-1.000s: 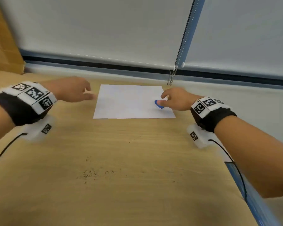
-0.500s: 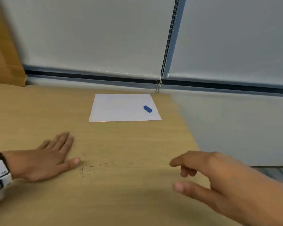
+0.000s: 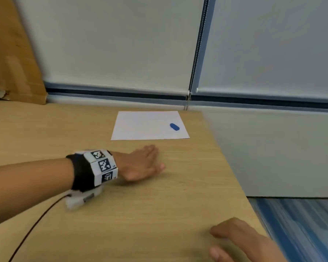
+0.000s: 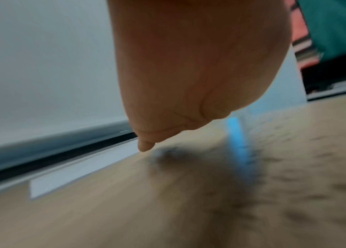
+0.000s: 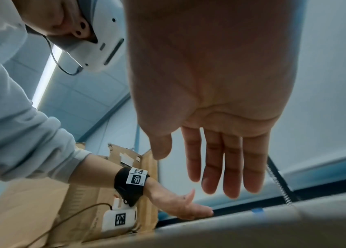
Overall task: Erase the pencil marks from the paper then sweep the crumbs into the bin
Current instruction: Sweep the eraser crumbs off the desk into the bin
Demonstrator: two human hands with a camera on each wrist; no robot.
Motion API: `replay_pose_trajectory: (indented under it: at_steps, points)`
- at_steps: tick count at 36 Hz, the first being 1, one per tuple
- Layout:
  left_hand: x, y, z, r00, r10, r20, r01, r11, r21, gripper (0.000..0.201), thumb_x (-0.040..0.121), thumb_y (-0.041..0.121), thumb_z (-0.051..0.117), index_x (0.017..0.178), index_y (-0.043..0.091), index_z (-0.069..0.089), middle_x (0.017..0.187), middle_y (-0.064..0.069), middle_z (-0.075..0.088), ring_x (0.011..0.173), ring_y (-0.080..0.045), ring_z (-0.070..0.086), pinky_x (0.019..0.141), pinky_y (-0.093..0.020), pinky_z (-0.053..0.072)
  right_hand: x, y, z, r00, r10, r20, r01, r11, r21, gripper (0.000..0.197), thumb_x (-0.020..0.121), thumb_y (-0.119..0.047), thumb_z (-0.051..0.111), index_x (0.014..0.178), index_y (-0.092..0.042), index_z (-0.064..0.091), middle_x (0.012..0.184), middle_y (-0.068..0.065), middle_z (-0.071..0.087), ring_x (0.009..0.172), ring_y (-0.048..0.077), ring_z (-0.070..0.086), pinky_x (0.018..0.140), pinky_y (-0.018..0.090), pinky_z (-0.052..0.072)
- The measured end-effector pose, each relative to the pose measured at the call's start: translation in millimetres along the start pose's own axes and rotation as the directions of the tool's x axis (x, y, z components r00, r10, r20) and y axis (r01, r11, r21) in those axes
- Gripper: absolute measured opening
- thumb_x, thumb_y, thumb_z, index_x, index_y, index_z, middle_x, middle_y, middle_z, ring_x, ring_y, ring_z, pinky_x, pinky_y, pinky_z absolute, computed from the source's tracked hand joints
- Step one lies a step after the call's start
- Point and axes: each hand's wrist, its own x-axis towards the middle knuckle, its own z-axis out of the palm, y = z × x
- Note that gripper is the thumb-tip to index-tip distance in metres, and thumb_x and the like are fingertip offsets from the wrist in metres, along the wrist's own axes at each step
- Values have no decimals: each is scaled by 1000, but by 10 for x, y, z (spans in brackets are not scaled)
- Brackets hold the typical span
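Observation:
The white paper (image 3: 150, 125) lies flat at the back of the wooden table (image 3: 121, 224). A small blue eraser (image 3: 174, 127) rests on the paper's right part, with no hand on it. My left hand (image 3: 157, 157) lies flat on the table in front of the paper, fingers straight and together, pointing right. In the left wrist view, blurred dark specks (image 4: 167, 153) sit on the wood by its fingertips. My right hand (image 3: 213, 242) hovers at the table's front right corner, fingers straight and empty (image 5: 220, 167). No bin shows in any view.
The table's right edge (image 3: 235, 167) drops to a blue floor (image 3: 301, 224). A cardboard box (image 3: 13, 63) stands at the back left. Window blinds with a bead chain (image 3: 187, 101) run along the back. A black cable (image 3: 36, 224) trails from my left wrist.
My right hand let go of the eraser, left it on the paper and drew back to the front right corner. My left hand dropped flat onto the table and slid right across the crumb patch.

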Motion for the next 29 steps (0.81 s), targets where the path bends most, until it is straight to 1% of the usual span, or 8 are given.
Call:
replay_pose_trajectory:
  at_steps: [2,6,10,14,20,23,26,29]
  points:
    - [127,-58,-49,997,-79,28,78,996,36,95,81,71,-2,151,8,-20,159,-11,-25,148,-22,-18,122,-41,-2,-44,414,67,993,-27,-118,27,1000,-9,43,67,-91,33,92,-64,56,99,-33,59,98,-18,53,85,-6,31]
    - [355,153,10,983,-166,77,157,982,108,92,88,73,-1,149,8,-25,156,-13,-32,146,-26,-25,121,-44,-5,42,526,205,951,-126,-282,190,959,211,40,72,-76,55,92,-44,68,91,-21,67,91,-3,64,83,8,44]
    - [426,637,161,986,58,157,-88,978,188,91,88,75,1,149,13,-27,153,-9,-38,143,-21,-31,120,-44,-7,10,607,223,954,-88,-285,196,906,374,34,74,-67,63,87,-36,72,88,-14,69,88,5,67,79,16,49]
    - [423,901,184,924,327,198,-357,923,142,84,93,68,3,150,13,-24,157,-3,-32,144,-13,-28,120,-39,-10,3,610,196,948,-68,-311,208,871,445,31,75,-63,65,85,-34,73,88,-10,70,85,10,69,76,28,52]
    - [723,525,-121,998,-10,-61,16,995,95,91,87,71,-3,151,9,-21,157,-11,-28,147,-26,-20,121,-48,-3,9,629,212,953,-19,-302,206,774,599,35,74,-62,68,81,-29,76,86,-4,72,88,16,69,80,37,54]
    - [784,465,-124,996,-88,7,86,985,153,102,75,77,-8,150,8,-22,156,-14,-29,146,-28,-22,120,-46,-6,15,638,220,957,-2,-291,188,768,613,36,74,-63,67,80,-29,76,87,-3,72,89,17,69,80,39,54]
    - [699,701,13,991,68,113,-92,972,217,97,82,77,-3,148,10,-26,154,-12,-35,144,-27,-28,121,-47,-6,16,649,224,957,-10,-290,190,777,600,33,75,-62,67,80,-30,75,88,-4,72,89,17,69,80,41,53]
    - [511,985,151,918,328,225,-379,892,245,90,88,73,4,150,14,-25,153,-7,-36,143,-20,-30,120,-41,-11,13,655,224,954,-20,-300,207,767,608,31,77,-58,68,80,-28,75,88,-2,72,88,18,69,80,44,53]
